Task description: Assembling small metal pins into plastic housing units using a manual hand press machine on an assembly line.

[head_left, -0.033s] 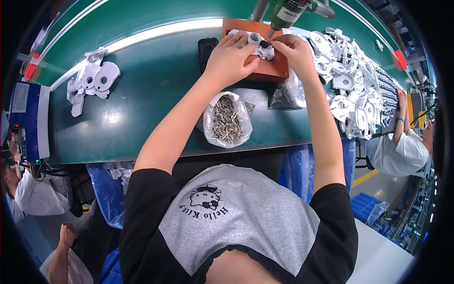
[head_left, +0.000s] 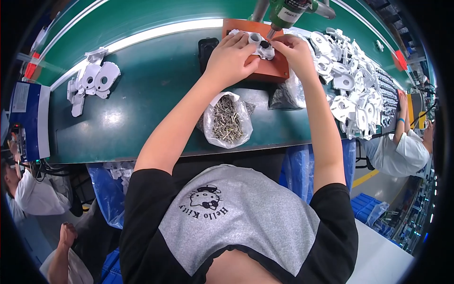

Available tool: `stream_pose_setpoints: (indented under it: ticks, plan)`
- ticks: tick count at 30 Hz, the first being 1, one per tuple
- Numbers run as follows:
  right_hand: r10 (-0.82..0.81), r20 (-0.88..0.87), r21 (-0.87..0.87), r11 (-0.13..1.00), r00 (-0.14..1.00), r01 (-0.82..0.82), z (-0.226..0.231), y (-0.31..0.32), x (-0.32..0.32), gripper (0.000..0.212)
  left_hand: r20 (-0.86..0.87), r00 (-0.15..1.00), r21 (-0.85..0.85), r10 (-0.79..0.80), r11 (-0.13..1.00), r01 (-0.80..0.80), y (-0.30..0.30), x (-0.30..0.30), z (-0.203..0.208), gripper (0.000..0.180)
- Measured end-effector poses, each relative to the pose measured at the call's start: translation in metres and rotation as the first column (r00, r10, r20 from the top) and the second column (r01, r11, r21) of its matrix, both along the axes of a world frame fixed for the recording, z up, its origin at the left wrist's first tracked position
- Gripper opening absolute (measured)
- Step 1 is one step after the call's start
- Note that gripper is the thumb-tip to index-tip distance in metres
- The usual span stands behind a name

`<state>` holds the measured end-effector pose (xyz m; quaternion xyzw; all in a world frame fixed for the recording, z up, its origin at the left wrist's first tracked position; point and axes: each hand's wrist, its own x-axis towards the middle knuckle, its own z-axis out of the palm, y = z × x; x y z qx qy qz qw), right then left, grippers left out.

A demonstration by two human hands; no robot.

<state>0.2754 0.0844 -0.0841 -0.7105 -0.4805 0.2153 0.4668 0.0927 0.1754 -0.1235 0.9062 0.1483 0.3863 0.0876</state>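
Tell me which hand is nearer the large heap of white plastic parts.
Right. The right hand is just left of the heap; the left hand is farther left, beyond the right hand.

A green workbench (head_left: 127, 94) with a green panel (head_left: 184, 14) behind it, on a workshop floor.
A bright white strip (head_left: 161, 41) runs along the back of the bench, its line bowed by the lens, and a pale glare lies on the left of the benchtop; red patches mark both ends of the panel, a blue-and-white box-like unit (head_left: 28, 113) stands at the far left, a yellow line (head_left: 364, 178) crosses the grey floor (head_left: 391, 188) at right near blue crates (head_left: 366, 208), and small lights dot the right rim.
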Motion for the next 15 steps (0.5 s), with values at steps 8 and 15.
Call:
stream_pose_setpoints:
  ticks: [8,15]
  plan:
    - [0.058,0.013,-0.007,0.998,0.998,-0.058,-0.005,0.007,0.005,0.027,-0.003,1.0,0.007,0.004,1.0,-0.004,0.001,-0.002,0.001,0.03]
    - [0.112,-0.012,-0.069,0.991,0.994,-0.112,-0.005,0.017,0.011,0.023,0.001,1.0,0.004,0.0,1.0,0.0,0.0,-0.002,0.001,0.03]
